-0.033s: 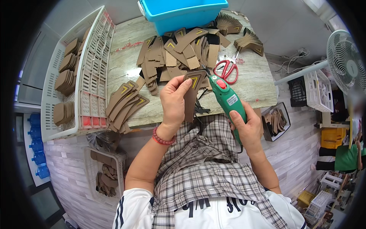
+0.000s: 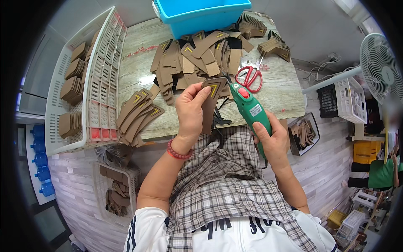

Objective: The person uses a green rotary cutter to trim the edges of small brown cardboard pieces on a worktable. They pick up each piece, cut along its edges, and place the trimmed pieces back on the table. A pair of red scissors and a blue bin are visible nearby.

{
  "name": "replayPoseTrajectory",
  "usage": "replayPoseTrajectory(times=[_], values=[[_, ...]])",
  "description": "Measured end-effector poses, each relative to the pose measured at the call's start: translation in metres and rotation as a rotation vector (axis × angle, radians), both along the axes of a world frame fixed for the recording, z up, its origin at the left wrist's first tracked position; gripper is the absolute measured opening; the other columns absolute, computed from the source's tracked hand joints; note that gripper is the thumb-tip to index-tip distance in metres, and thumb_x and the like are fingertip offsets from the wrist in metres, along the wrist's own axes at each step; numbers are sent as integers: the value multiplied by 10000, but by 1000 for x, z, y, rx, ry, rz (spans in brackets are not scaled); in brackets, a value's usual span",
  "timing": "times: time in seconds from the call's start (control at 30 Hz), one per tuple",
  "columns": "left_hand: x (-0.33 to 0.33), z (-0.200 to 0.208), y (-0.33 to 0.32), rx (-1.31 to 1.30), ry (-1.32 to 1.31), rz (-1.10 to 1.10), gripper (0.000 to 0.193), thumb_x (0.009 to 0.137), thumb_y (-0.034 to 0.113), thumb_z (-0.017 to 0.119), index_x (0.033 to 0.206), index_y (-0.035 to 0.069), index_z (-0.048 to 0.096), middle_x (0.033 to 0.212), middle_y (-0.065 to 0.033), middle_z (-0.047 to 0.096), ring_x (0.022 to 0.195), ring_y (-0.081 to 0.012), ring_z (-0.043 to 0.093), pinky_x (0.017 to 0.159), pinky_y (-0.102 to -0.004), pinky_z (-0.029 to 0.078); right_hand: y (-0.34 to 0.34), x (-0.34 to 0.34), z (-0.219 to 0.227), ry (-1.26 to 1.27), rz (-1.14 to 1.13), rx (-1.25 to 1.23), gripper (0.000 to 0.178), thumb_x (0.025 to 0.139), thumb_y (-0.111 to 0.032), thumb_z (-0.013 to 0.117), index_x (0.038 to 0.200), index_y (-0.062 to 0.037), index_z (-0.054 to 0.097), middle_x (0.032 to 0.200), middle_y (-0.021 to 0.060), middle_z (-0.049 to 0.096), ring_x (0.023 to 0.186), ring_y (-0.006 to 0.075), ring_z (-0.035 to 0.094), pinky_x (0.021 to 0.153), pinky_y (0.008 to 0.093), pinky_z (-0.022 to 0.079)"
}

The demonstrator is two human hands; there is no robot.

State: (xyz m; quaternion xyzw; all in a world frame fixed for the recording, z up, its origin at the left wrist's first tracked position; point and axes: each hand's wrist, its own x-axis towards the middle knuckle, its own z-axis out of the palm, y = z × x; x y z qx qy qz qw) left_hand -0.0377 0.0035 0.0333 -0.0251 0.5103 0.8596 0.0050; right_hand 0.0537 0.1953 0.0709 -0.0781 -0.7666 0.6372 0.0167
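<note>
My left hand [image 2: 191,110] pinches a curved brown tab [image 2: 211,98] between thumb and fingers, a yellow chevron near its wide upper end. In my right hand [image 2: 273,138] is a green corded handheld power tool [image 2: 252,110] with a red switch. The tool's narrow dark front end points up and left, close to the tab's upper right edge; whether they touch I cannot tell. Red-handled scissors [image 2: 255,80] lie just beyond the tool. Behind the hands spreads a loose heap of similar tabs [image 2: 201,52], and a smaller overlapping group [image 2: 138,111] lies to the left.
A blue tub [image 2: 205,19] stands at the table's back. Fanned stacks of tabs [image 2: 275,45] lie far right. White crates [image 2: 100,80] with tabs stand left and below. Short dark offcuts [image 2: 221,121] sit by the table's front edge [image 2: 163,135]. A fan [image 2: 381,67] stands right.
</note>
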Motion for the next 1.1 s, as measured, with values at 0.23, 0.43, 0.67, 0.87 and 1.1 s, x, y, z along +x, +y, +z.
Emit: replayPoseTrajectory(times=[0.23,0.43,0.67,0.87,1.1], values=[[-6,2,-9,-105,69,1,143,924,62,606,1014,-38,656,896,-19,667,761,-44,583,681,-184,479,1,1,-2,11,21,4,424,897,-262,684,1204,9,574,754,-14,564,610,39,481,553,203,412],[-7,5,-14,-169,101,-42,149,924,67,607,1012,-43,657,879,-16,664,746,-38,576,663,-182,475,1,2,-1,-5,30,-17,420,897,-257,683,1204,7,573,754,-15,561,615,39,483,553,202,413],[-20,4,-29,-293,132,-99,135,899,84,636,958,-32,669,825,6,643,711,-29,541,630,-181,450,3,3,2,-13,54,-12,392,892,-222,685,1196,1,578,747,-16,559,613,38,481,544,205,410],[-28,20,-42,-444,203,-187,115,877,77,647,913,-30,671,783,15,631,697,-32,534,620,-191,442,9,3,1,-27,106,3,391,884,-211,686,1195,1,583,786,-5,586,649,45,501,579,213,425],[-38,30,-59,-619,229,-340,83,866,32,658,922,-30,665,842,18,629,774,-35,552,697,-183,449,12,5,4,-58,153,28,411,867,-217,700,1194,4,588,839,18,619,706,65,535,645,225,450]])
